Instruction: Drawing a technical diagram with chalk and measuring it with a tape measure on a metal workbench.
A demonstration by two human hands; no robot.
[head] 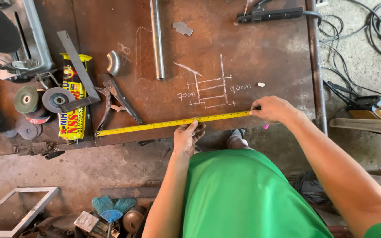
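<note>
A yellow measuring tape (168, 124) lies stretched along the near edge of a rusty steel table (261, 48). My right hand (273, 109) grips the tape's right end, its case hidden under the fingers. Near the tape's middle, my left hand (188, 136) presses fingertips onto the blade from below the table edge. Just above the tape there is a chalk sketch of steps with dimension marks (210, 88). The tape's far end (97, 133) reaches the left part of the table, next to a yellow packet.
On the left of the table lie locking pliers (117, 98), a steel square (78, 70), a yellow packet (72, 103), grinding discs (40, 100) and a cut-off saw (9, 39). A steel tube (157, 39) lies at the back. Cables (367, 31) trail at right; scrap and a frame (16, 207) sit below.
</note>
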